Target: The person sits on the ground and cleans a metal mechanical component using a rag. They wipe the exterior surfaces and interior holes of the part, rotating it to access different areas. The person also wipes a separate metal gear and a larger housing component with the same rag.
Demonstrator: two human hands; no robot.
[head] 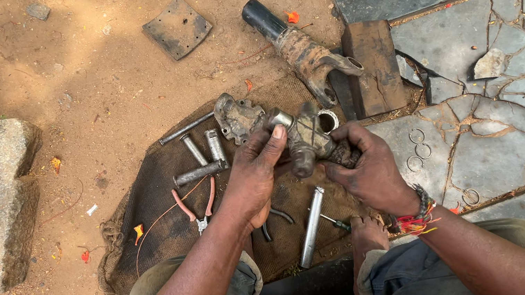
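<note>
Both hands grip a greasy universal-joint cross [307,139]: left hand [254,173] with thumb on a bearing cap [280,119], right hand [368,169] curled underneath, hiding the cross's lower arm.

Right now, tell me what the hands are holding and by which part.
Both hands grip one greasy, cross-shaped metal joint piece: the left hand pinches its upper-left arm at the shiny cap, and the right hand holds its lower-right arm.

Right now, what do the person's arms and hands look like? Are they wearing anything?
Both arms are bare, with no sleeves or gloves. The left hand and right hand are smeared with dark grease. The right wrist wears a bunch of thread bracelets, mostly red with some yellow and dark beads.
</note>
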